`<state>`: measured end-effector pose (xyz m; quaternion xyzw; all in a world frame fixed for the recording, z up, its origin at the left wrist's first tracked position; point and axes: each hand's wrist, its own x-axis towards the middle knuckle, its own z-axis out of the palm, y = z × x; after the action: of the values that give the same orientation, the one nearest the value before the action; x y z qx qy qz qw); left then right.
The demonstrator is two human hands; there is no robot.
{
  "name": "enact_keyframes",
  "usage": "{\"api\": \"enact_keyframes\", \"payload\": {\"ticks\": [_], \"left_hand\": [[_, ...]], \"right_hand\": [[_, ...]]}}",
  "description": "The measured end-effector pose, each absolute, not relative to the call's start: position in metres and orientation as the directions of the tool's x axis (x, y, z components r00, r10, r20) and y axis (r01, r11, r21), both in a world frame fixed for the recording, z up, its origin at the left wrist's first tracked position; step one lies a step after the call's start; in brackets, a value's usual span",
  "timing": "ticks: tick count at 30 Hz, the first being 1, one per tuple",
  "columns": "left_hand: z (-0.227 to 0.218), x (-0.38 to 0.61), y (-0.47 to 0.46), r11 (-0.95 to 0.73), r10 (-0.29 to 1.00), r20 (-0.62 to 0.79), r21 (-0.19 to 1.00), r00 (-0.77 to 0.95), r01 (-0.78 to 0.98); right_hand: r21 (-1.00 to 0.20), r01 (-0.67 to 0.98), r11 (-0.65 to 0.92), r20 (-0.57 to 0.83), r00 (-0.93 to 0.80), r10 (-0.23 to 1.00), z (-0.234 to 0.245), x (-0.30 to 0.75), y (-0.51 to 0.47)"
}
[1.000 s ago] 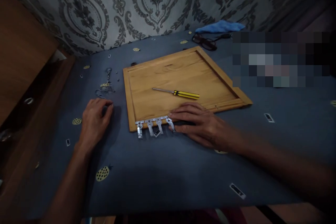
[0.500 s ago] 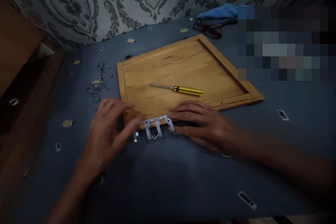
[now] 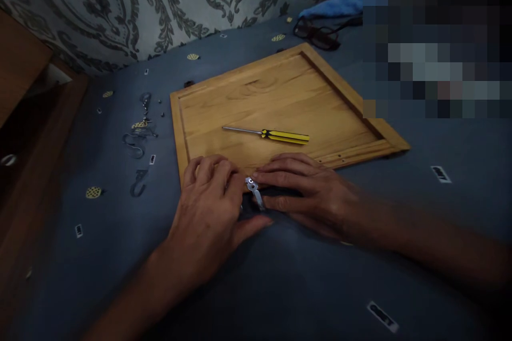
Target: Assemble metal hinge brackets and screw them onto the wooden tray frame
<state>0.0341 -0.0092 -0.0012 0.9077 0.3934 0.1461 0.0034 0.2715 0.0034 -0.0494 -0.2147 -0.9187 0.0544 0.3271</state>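
The person's left hand covers part of the near edge of a wooden panel; whether it grips anything cannot be told. A metal hook sits at that edge, between the hands, touched by the right hand's fingertips, its grasp unclear. A screwdriver lies on the panel, a loose hook on the surface.

In mid-frame a panel lies on a table, a screwdriver on top; at the panel's lower edge, a hook sits between left hand and right hand. Upper right, glasses lie before a cloth.
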Motion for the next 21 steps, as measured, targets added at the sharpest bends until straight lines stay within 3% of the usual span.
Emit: {"api": "enact_keyframes", "payload": {"ticks": [21], "left_hand": [[-0.0028, 0.0404, -0.0114, -0.619, 0.784, 0.247, 0.261, 0.569, 0.741]], "right_hand": [[-0.251, 0.384, 0.889, 0.578, -0.677, 0.456, -0.0577, 0.2758, 0.0031]]}}
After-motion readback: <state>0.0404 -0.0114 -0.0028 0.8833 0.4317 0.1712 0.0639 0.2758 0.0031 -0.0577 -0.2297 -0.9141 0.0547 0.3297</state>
